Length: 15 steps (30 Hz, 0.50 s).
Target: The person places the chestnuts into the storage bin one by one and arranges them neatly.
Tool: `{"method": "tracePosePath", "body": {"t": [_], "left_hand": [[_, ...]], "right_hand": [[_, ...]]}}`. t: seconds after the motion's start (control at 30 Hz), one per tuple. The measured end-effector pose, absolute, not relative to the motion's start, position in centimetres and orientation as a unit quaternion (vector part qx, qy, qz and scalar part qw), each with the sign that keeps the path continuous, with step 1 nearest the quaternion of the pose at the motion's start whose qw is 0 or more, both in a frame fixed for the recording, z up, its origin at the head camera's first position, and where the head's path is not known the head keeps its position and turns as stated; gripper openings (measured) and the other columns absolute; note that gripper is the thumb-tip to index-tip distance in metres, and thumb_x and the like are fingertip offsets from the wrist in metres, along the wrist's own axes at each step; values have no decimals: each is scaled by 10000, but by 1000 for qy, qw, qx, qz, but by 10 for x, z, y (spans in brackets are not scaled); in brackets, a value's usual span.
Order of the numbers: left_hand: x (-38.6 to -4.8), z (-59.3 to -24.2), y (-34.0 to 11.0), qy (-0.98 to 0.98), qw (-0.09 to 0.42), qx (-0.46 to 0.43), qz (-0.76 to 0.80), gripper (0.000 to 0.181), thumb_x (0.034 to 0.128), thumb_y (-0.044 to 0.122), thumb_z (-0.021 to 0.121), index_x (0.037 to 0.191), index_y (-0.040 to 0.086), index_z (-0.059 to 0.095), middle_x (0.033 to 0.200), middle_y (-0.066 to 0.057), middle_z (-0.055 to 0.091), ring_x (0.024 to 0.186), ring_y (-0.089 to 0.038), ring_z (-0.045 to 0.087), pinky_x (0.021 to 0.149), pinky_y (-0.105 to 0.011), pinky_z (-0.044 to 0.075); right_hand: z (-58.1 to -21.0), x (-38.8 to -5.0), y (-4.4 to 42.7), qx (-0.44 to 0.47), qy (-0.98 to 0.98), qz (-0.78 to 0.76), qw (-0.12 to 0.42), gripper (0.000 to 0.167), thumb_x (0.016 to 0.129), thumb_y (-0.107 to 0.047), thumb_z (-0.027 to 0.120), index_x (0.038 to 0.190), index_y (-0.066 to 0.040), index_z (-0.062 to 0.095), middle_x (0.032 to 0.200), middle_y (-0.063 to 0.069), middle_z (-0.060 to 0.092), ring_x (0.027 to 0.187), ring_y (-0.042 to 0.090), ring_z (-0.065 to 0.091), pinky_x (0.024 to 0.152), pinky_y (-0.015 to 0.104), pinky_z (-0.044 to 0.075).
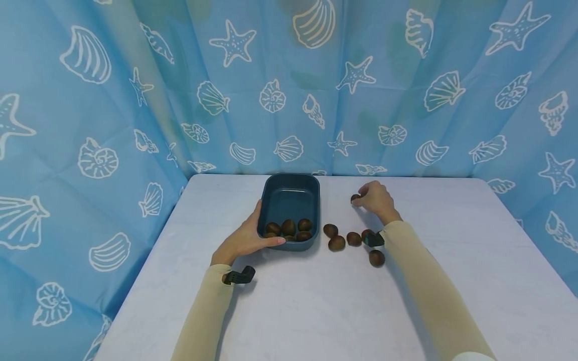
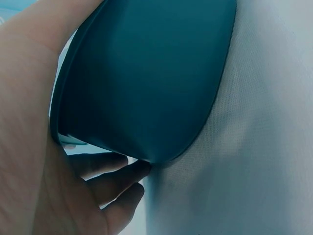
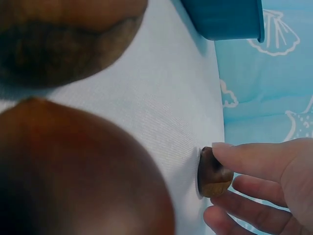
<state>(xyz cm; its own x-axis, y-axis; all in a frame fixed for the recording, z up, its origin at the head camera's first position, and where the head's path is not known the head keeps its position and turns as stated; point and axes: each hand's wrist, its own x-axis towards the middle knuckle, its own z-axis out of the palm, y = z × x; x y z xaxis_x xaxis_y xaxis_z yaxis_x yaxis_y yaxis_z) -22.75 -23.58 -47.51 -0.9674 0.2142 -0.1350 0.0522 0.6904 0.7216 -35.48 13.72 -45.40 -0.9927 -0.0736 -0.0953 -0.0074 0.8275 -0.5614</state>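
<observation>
My left hand (image 1: 246,238) grips the near left corner of a dark teal rectangular dish (image 1: 293,246), thumb along its front rim and fingers against its left side. Several brown chestnuts (image 1: 288,227) lie at the near end inside the dish. To the right, my right hand (image 1: 379,201) pinches a single chestnut (image 3: 215,174) between thumb and fingers, at or just above the tabletop. Between the dish and the right forearm, several more chestnuts (image 1: 336,243) lie loose on the cloth; two loom large in the right wrist view.
A white cloth (image 1: 316,311) covers the table. Behind and to the left hangs a blue curtain (image 1: 253,100) with white shells and starfish. Dark wrist straps with small devices (image 1: 241,275) sit on both sleeves; the right one partly covers a loose chestnut.
</observation>
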Motion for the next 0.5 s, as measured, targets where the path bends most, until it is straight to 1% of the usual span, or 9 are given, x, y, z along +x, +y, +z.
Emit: {"method": "tracePosePath", "body": {"t": [0.1, 0.27, 0.5], "left_hand": [[-227, -475, -235, 914, 105, 74, 385, 1395, 729, 776, 769, 1646, 312, -174, 1767, -3, -34, 1637, -309, 98, 1271, -634, 224], [-228, -477, -235, 914, 100, 75, 386, 1398, 725, 776, 772, 1648, 311, -169, 1767, -1, -30, 1638, -308, 99, 1271, -636, 221], [-227, -476, -236, 916, 107, 67, 382, 1410, 713, 807, 755, 1651, 298, -166, 1766, -7, -36, 1637, -311, 97, 1272, -633, 224]], "right_hand": [[-456, -356, 137, -21, 956, -285, 60, 456, 885, -257, 791, 1214, 38, 680, 1211, 249, 689, 1022, 371, 664, 854, 474, 544], [-459, -357, 137, -27, 957, -284, 50, 417, 867, -219, 804, 1175, 42, 701, 1179, 251, 708, 997, 366, 668, 846, 470, 543], [-458, -355, 135, -31, 956, -286, 58, 385, 855, -201, 798, 1141, 43, 714, 1140, 245, 716, 946, 350, 674, 790, 433, 548]]}}
